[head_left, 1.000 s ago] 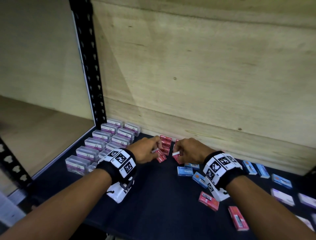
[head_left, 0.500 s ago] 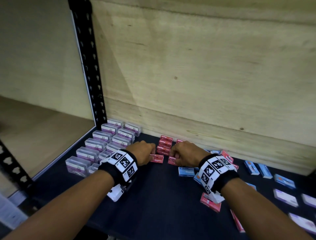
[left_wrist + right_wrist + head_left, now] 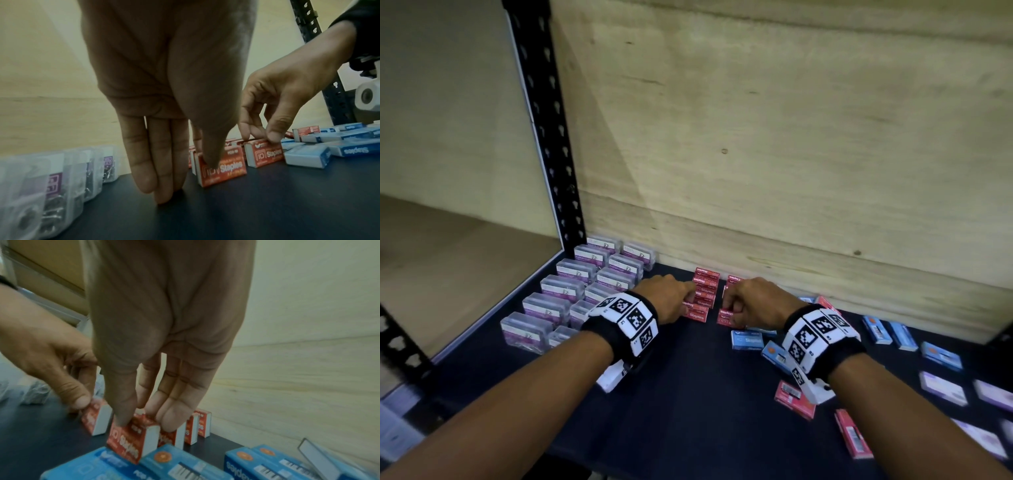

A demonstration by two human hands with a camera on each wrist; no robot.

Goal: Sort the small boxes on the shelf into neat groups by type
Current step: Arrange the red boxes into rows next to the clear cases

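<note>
A dark, matte shelf [image 3: 688, 404] is backed by pale plywood with visible grain and a few knots, and is framed at the left by a black perforated steel upright [image 3: 544, 137]. At the left rear corner, clear plastic boxes with purple labels [image 3: 582, 291] are lined up in two tidy rows; small metal pieces can be made out through their glossy walls in the left wrist view.

In the middle, close to the back wall, two short columns of red cardboard staple boxes [image 3: 707, 284] are formed — small oblong cartons, white at the ends, printed "Staples" in white. The front red box of the left column [image 3: 222, 167] is pinched between thumb and forefinger of the left hand [image 3: 667, 301], the remaining fingers being held straight with their tips on the shelf. The front red box of the right column [image 3: 133, 439] is gripped from above by the right hand [image 3: 753, 305], thumb on its near face and fingertips curled over its far side.

Just beside the right hand, and farther to the right, blue cardboard staple boxes [image 3: 748, 341] are scattered flat at odd angles, together with loose red boxes [image 3: 794, 399] and pale purple-labelled boxes [image 3: 941, 387] nearer the front right edge.
</note>
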